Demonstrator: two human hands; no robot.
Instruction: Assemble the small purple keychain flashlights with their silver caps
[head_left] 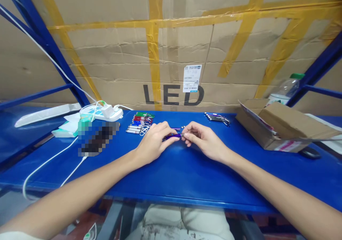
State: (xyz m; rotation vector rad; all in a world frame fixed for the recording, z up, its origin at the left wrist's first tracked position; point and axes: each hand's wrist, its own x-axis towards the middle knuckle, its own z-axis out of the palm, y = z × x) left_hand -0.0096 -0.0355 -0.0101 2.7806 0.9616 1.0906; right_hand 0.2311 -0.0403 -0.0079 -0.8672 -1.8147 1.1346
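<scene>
Holding: a small purple keychain flashlight (173,136) sits pinched between both hands, just above the blue table (187,175), near the middle of its top.
Left hand (154,142): its fingers are closed around the purple body, thumb and forefinger on the barrel; the wrist rests on the table.
Right hand (203,140): its fingers are pinched on the silvery tip at the flashlight's 3 o'clock end; the two hands nearly touch there.
Second piece: a thin purple and silver part (178,128) lies on the table at 12 o'clock from the held flashlight, just beyond the fingertips.
Row of flashlights (140,123): green, red, blue and silver ones lie side by side with key rings at 10 o'clock from the hands, near them.
Small pile (217,117): a few more bluish, silvery flashlights lie at 1 o'clock, apart from the right hand.
Power strip (100,112): white, with a plug in it, at 10 o'clock beyond the row; white cables (50,159) run off it over the table's near edge.
Blurred patch (96,137): something dark beside the strip, too pixelated to tell.
Cardboard box (280,126): open, lying at 3 o'clock, well apart from the hands.
Bottle (286,87): clear plastic with a green cap, standing behind the box.
Backdrop: a taped cardboard sheet (171,54) marked LED stands at 12 o'clock along the table's far edge.
</scene>
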